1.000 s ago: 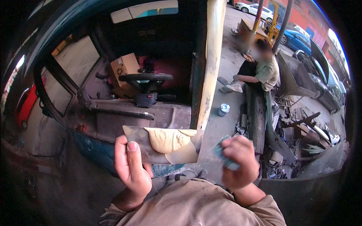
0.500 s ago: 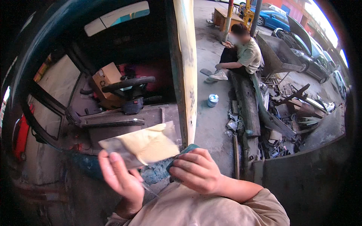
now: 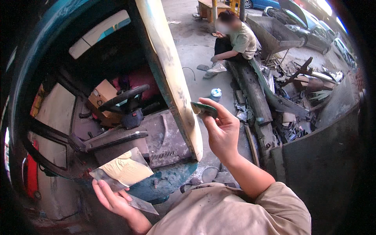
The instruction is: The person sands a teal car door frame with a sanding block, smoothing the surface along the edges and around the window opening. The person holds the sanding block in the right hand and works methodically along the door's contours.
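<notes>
My left hand [image 3: 113, 200] grips a flat grey putty board [image 3: 102, 174] from below, its fingers closed at the near corner. Cream putty [image 3: 131, 170] is spread thickly over the board. A thin metal blade [image 3: 143, 204] sticks out beside the same hand. Pinched in my right hand [image 3: 225, 135] is a dark green putty spreader [image 3: 206, 109] with some cream putty on its face. Its edge is at, and seems to touch, the right side of a long cream-coated vehicle pillar [image 3: 172, 70], which has grey smudges along it.
Left of the pillar is a vehicle cab with a steering wheel [image 3: 124, 97] and a cardboard box [image 3: 105, 96]. On the right, a seated person [image 3: 241, 41] is on a log [image 3: 250, 94], near a blue-white can [image 3: 216, 94], a scrap heap [image 3: 313, 88] and a metal cart [image 3: 270, 33].
My right hand has moved up and away from the board to the pillar with the spreader. The board in my left hand has shifted down and left. The view has turned.
</notes>
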### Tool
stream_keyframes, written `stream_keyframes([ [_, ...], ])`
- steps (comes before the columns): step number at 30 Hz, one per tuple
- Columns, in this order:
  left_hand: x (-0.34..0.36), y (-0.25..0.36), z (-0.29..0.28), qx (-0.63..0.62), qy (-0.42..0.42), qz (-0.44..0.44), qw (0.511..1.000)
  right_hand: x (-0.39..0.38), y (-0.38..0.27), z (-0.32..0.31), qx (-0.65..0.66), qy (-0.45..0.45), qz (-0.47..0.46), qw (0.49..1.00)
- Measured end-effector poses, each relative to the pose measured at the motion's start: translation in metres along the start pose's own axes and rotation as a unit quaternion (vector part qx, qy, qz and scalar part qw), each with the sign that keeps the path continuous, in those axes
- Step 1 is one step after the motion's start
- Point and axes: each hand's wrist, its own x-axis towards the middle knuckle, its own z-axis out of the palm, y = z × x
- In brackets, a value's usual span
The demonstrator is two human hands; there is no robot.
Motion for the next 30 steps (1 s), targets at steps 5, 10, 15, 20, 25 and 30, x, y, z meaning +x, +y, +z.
stream_keyframes([
  [5, 0.008, -0.005, -0.013, 0.018, 0.029, 0.01, 0.999, 0.003, 0.009, -0.002, -0.005, 0.039, 0.078, 0.996],
  [10, 0.022, -0.02, -0.026, 0.029, 0.014, 0.005, 0.999, 0.005, 0.021, 0.007, -0.007, 0.039, 0.07, 0.997],
  [15, 0.031, -0.031, -0.033, 0.025, -0.023, 0.0, 0.999, -0.008, 0.014, 0.021, -0.125, 0.076, -0.003, 0.989],
  [20, 0.041, -0.038, -0.031, 0.031, -0.039, -0.018, 0.999, -0.041, -0.001, 0.039, -0.265, 0.083, -0.134, 0.951],
  [25, 0.051, -0.041, -0.03, 0.019, -0.046, -0.019, 0.999, -0.068, -0.002, 0.032, -0.253, 0.045, -0.198, 0.946],
  [30, 0.059, -0.045, -0.041, 0.032, -0.066, -0.02, 0.997, -0.041, 0.024, 0.006, -0.128, 0.129, 0.022, 0.983],
])
